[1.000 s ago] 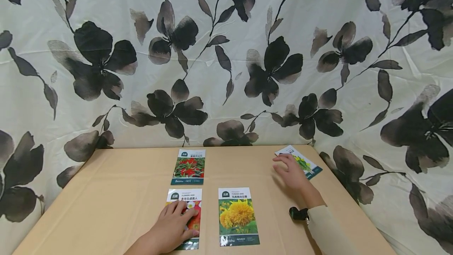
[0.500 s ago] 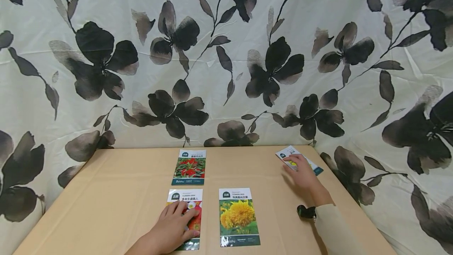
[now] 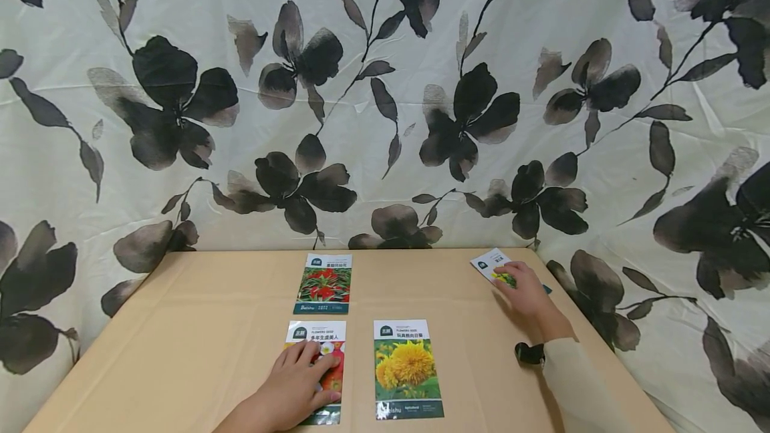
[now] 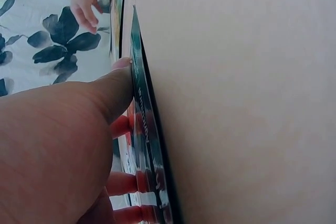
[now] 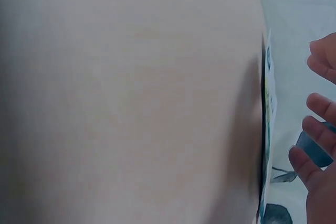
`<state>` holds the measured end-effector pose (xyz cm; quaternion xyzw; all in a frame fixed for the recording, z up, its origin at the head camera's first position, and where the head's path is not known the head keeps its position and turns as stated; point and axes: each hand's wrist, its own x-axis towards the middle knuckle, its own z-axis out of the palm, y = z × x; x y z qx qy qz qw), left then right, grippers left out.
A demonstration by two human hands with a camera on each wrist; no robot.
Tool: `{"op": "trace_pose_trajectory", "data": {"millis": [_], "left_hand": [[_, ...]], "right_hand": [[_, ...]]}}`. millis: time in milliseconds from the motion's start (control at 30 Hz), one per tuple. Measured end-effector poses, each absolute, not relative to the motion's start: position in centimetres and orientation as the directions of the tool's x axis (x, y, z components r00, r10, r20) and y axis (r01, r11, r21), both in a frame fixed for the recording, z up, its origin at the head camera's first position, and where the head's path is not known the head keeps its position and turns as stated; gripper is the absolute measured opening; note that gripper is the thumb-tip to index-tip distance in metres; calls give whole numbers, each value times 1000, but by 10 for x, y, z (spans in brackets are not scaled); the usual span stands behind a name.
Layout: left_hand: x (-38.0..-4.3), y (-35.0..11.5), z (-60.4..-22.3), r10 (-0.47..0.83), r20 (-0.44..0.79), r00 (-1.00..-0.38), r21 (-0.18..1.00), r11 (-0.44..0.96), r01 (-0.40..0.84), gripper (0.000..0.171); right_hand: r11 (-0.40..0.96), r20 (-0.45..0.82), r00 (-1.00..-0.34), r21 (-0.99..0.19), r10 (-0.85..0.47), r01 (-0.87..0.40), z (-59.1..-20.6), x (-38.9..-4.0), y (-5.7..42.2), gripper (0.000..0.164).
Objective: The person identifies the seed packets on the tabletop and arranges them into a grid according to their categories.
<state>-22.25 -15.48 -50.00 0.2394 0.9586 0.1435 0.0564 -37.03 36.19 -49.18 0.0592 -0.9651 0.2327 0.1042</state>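
Note:
My left hand (image 3: 291, 383) rests on a seed packet with red flowers (image 3: 317, 331), its fingers spread over the picture. In the left wrist view, the thumb and fingertips of this hand (image 4: 58, 140) touch the packet's face (image 4: 138, 82). At the table's back right corner, my right hand (image 3: 531, 298) is over a tilted seed packet with yellow blooms (image 3: 490, 261) and hides much of it. The right wrist view has this hand's loosely bent fingers (image 5: 323, 129) apart from that packet (image 5: 269, 103), with nothing held.
A seed packet with a large yellow sunflower (image 3: 410, 369) lies right of the left hand. Behind the left hand's packet lies another with red blooms (image 3: 325, 286). The tan tabletop (image 3: 180, 339) ends at a floral curtain (image 3: 373, 119).
My right hand has slid rightward over the back right packet, uncovering more of its white top end and covering its lower part. The left hand stays on its packet.

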Motion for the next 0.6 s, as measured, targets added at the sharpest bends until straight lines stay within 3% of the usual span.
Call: {"op": "trace_pose_trajectory", "data": {"millis": [600], "left_hand": [[-222, -152, -501, 467, -34, -883, 307, 846, 436, 63]], "right_hand": [[930, 88, -995, -360, -52, -81, -493, -386, 374, 41]]}}
